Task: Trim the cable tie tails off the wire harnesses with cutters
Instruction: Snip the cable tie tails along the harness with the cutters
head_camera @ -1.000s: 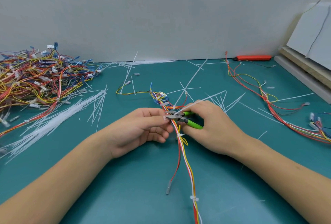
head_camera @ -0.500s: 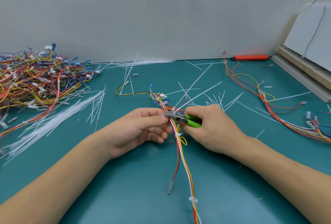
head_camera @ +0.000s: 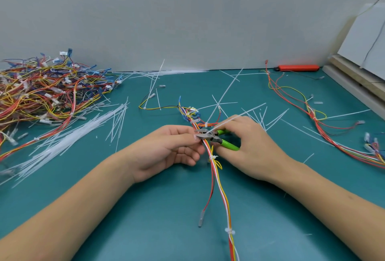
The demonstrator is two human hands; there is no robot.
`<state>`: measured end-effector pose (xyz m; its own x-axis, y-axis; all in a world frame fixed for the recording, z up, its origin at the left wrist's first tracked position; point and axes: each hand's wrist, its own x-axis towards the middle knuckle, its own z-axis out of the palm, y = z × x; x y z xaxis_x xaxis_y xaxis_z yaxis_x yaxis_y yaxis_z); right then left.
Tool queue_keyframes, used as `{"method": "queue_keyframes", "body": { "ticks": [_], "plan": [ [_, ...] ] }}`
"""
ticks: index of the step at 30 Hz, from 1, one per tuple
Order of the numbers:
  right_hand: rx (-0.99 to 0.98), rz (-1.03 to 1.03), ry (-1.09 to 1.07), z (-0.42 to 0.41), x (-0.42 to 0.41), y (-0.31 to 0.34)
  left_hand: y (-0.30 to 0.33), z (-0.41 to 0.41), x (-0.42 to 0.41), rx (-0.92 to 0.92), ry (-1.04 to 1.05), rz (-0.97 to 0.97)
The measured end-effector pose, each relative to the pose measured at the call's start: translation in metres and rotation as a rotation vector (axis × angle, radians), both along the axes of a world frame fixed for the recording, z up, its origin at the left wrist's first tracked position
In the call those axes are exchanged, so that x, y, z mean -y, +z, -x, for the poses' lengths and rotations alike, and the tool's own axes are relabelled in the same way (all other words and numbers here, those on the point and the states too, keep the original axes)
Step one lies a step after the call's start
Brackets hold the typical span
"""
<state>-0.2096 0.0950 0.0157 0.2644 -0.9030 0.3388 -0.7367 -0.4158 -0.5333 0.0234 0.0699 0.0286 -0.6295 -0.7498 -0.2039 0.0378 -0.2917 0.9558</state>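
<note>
The wire harness (head_camera: 215, 175) lies along the middle of the green counter (head_camera: 166, 219), running from a cluster of connectors toward the near edge. The left hand (head_camera: 166, 150) pinches the harness between thumb and fingertips, just left of the cutters (head_camera: 216, 138). The right hand (head_camera: 248, 144) grips the green handles of the cutters, whose blades sit against the harness at a white tie tail (head_camera: 227, 122) slanting up and right from it. Far left of the harness rests a big heap of wires (head_camera: 41, 92), with a spread of loose white ties (head_camera: 68, 135) between. To the harness's right lies another harness (head_camera: 316, 119), and beyond that an orange tool (head_camera: 299, 67) against the wall.
</note>
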Motion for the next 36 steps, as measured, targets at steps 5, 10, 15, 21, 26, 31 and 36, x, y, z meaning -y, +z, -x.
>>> {"method": "queue_keyframes", "body": {
  "ticks": [5, 10, 15, 21, 26, 31, 36],
  "plan": [
    [0.000, 0.009, 0.009, 0.0001, 0.0000, -0.0001, 0.0000, 0.0002, -0.0002, 0.005, 0.002, 0.001],
    [-0.008, 0.005, 0.014, 0.0019, 0.0009, -0.0004, -0.0007, 0.0006, -0.0002, 0.011, 0.004, 0.006],
    [0.025, -0.026, 0.027, 0.0022, 0.0021, 0.0003, -0.0004, 0.0012, -0.0002, 0.011, 0.003, 0.018],
    [0.051, -0.059, 0.006, 0.0003, -0.0025, -0.0023, 0.0004, -0.0003, -0.0005, 0.006, 0.000, 0.013],
    [0.016, 0.028, -0.009, -0.0003, -0.0011, -0.0014, -0.0010, 0.0005, 0.0010, 0.004, 0.013, 0.008],
    [-0.014, 0.026, -0.027, 0.0000, 0.0004, -0.0016, -0.0016, 0.0005, 0.0011, 0.000, 0.011, 0.002],
    [-0.024, 0.023, -0.030, -0.0001, -0.0011, -0.0008, -0.0012, 0.0010, 0.0008, 0.011, 0.010, 0.005]
  ]
}}
